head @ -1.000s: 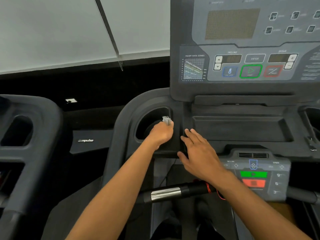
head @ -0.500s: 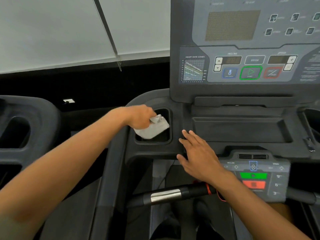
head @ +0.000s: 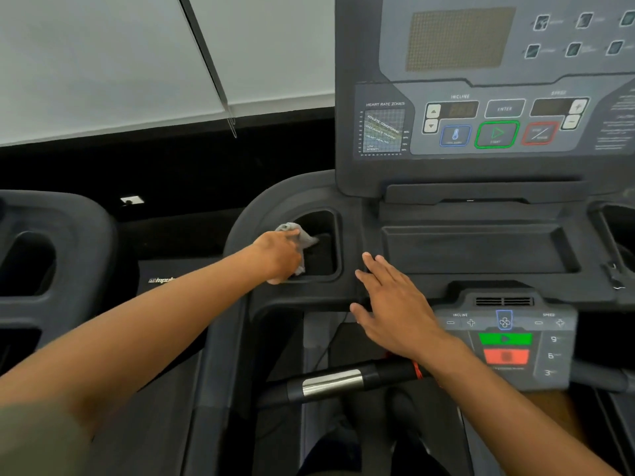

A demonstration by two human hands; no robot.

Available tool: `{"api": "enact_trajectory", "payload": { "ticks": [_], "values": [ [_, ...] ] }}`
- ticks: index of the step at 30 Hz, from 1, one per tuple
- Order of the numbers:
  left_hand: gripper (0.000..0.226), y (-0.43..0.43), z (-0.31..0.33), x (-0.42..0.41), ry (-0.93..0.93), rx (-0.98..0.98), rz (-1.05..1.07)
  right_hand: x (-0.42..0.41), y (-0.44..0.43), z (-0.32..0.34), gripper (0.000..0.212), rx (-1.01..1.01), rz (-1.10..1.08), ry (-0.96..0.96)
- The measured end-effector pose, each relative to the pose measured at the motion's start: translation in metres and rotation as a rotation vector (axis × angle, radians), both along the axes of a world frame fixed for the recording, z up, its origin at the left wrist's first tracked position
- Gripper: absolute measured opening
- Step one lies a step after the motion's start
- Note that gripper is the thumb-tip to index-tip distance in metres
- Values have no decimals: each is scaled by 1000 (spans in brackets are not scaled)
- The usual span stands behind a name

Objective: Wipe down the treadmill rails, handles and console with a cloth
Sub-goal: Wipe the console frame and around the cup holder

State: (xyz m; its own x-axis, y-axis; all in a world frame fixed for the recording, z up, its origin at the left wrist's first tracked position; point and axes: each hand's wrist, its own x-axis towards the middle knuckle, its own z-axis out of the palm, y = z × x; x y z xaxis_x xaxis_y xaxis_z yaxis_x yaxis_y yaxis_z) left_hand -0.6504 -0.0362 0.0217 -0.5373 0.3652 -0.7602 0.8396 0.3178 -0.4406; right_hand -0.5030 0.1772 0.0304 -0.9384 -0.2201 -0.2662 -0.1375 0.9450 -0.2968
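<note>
My left hand (head: 280, 257) grips a small grey cloth (head: 302, 237) at the left rim of the treadmill's left cup holder (head: 324, 247). Part of the cloth hangs into the recess, and the rest is hidden under my fingers. My right hand (head: 395, 305) lies flat with straight fingers on the dark ledge between the cup holder and the tray (head: 477, 249). The console panel (head: 481, 97) with its buttons rises behind. A handle bar (head: 331, 383) with a silver sensor band runs below my right wrist.
A lower control pad (head: 505, 338) with green and red buttons sits right of my right hand. Another treadmill's frame (head: 51, 242) stands at the left. A second cup holder (head: 618, 235) is at the right edge. White blinds (head: 103, 63) hang behind.
My left hand lifted the cloth out of the cup holder's depth and swept it from the right side to the left rim. My right hand stayed flat on the ledge.
</note>
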Motion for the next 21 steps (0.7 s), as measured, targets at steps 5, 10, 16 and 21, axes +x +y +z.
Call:
{"api": "enact_trajectory", "payload": {
  "ticks": [5,10,16,21],
  "values": [
    [51,15,17,2,-168,203,535,2,1,-3,69,-32,-11,12],
    [35,20,25,10,-193,496,860,4,3,-4,70,-44,-8,13],
    [49,12,22,13,-228,1092,1675,1,2,2,70,-41,-3,-24],
    [26,-5,41,18,-192,1773,2213,-1,5,3,71,-56,-1,-60]
  ]
}}
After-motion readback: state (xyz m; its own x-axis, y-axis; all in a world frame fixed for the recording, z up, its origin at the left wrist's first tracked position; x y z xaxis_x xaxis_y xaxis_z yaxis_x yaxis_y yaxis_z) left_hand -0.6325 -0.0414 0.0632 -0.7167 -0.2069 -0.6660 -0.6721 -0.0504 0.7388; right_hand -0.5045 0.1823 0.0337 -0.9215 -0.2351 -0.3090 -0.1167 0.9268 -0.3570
